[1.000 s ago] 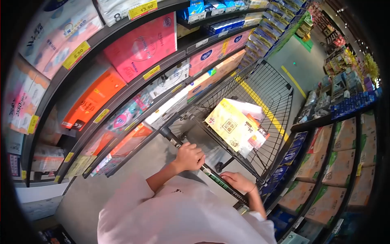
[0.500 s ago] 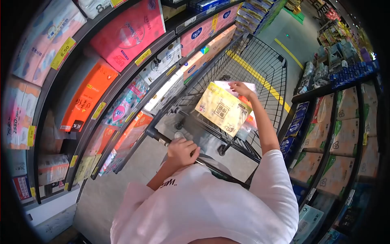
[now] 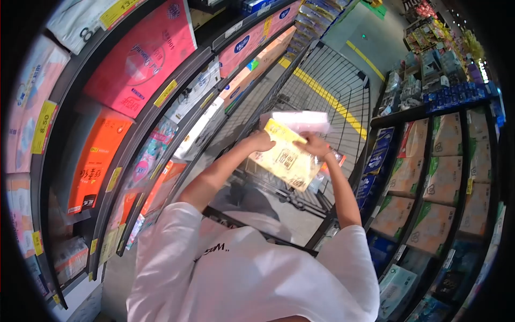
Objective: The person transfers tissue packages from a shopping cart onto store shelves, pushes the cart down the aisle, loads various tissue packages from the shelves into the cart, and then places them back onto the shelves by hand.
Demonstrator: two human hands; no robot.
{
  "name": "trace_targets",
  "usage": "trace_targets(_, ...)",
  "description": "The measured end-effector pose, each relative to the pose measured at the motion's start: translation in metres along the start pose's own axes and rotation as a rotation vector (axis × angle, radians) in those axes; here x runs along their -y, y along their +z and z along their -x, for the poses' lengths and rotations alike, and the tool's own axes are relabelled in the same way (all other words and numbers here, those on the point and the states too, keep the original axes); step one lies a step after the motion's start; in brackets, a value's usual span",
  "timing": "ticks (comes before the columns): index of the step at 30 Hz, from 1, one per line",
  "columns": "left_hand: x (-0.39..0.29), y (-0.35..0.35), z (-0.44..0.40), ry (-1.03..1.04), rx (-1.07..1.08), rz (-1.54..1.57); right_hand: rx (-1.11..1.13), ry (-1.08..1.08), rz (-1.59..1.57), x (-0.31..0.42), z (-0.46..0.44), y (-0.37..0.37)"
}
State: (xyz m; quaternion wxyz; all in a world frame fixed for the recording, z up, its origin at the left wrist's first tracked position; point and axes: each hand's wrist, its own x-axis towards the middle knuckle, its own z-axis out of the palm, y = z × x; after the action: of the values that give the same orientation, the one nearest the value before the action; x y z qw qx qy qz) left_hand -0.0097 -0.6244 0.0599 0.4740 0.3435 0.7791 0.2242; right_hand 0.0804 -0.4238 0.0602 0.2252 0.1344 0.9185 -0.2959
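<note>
A yellow tissue pack (image 3: 287, 161) is tilted over the near end of a black wire shopping cart (image 3: 343, 91). My left hand (image 3: 261, 141) grips its upper left corner, with the thumb lying on the front face. At the upper right edge of the same pack, my right hand (image 3: 315, 145) is closed, its far fingers partly hidden. Just behind both hands lies a pink and white soft pack (image 3: 300, 120) inside the cart. Some orange and clear packaging (image 3: 339, 159) shows beside my right wrist.
Shelves on the left carry a pink-red pack (image 3: 145, 59), an orange pack (image 3: 99, 158) and yellow price tags. On the right, a shelf holds stacked beige packs (image 3: 407, 172) close to the cart's side. A yellow floor stripe (image 3: 370, 61) runs beyond the cart.
My left hand has left the cart handle and taken hold of the yellow pack's left corner. The pack has shifted left, and my right hand has moved down onto its edge.
</note>
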Motion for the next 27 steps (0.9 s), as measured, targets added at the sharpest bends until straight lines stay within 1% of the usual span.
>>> trace_targets(2, 0.018, 0.011, -0.039, -0.134, -0.172, -0.123, 0.097, 0.036, -0.027, -0.013, -0.012, -0.002)
trace_targets(3, 0.032, 0.023, -0.063, -0.139, -0.182, 0.031, 0.134, 0.069, -0.006, -0.013, -0.016, -0.008)
trace_targets(4, 0.043, 0.034, -0.08, -0.146, -0.189, 0.188, 0.177, 0.101, 0.013, -0.012, -0.022, -0.013)
trace_targets(6, 0.041, 0.031, -0.082, -0.199, -0.062, 0.364, 0.345, 0.151, 0.151, 0.002, -0.038, -0.024)
trace_targets(7, 0.039, 0.029, -0.08, -0.192, -0.071, 0.388, 0.398, 0.168, 0.225, 0.012, -0.042, -0.026)
trace_targets(8, 0.033, 0.025, -0.075, -0.186, -0.074, 0.411, 0.312, 0.127, 0.318, 0.014, -0.045, -0.02)
trace_targets(10, 0.031, 0.023, -0.084, -0.205, -0.11, 0.436, 0.374, 0.126, 0.149, 0.035, -0.035, -0.041)
trace_targets(11, 0.021, 0.014, -0.08, -0.187, -0.11, 0.406, 0.377, 0.114, 0.159, 0.026, -0.04, -0.038)
trace_targets(13, 0.004, -0.002, -0.076, -0.147, -0.127, 0.321, 0.076, 0.183, 0.106, -0.002, -0.046, -0.025)
trace_targets(14, -0.002, -0.007, -0.078, -0.134, -0.133, 0.3, 0.07, 0.165, 0.113, -0.003, -0.047, -0.03)
trace_targets(16, -0.014, -0.013, -0.08, -0.193, -0.179, 0.218, 0.033, 0.11, 0.033, -0.006, -0.049, -0.039)
trace_targets(17, -0.024, -0.019, -0.074, -0.218, -0.179, 0.243, -0.109, 0.014, 0.055, -0.021, -0.056, -0.031)
trace_targets(18, -0.031, -0.023, -0.071, -0.217, -0.194, 0.252, -0.108, 0.002, 0.068, -0.017, -0.054, -0.039)
trace_targets(20, -0.04, -0.025, -0.068, -0.121, -0.206, 0.239, -0.131, 0.074, 0.089, -0.007, -0.04, -0.054)
trace_targets(21, -0.042, -0.02, -0.077, -0.167, -0.256, 0.247, -0.171, 0.094, 0.105, 0.001, -0.03, -0.062)
trace_targets(22, -0.043, -0.017, -0.086, -0.142, -0.271, 0.26, -0.173, 0.086, 0.104, -0.002, -0.024, -0.066)
trace_targets(24, -0.069, -0.022, -0.073, -0.065, -0.365, 0.204, -0.453, -0.055, -0.024, -0.018, -0.01, -0.069)
trace_targets(25, -0.079, -0.02, -0.07, -0.066, -0.358, 0.203, -0.545, -0.031, -0.023, -0.029, -0.005, -0.067)
trace_targets(26, -0.087, -0.017, -0.069, 0.014, -0.464, 0.145, -0.545, -0.022, -0.028, -0.037, -0.002, -0.069)
trace_targets(27, -0.093, -0.013, -0.071, 0.098, -0.567, 0.084, -0.562, 0.003, -0.257, -0.046, 0.001, -0.071)
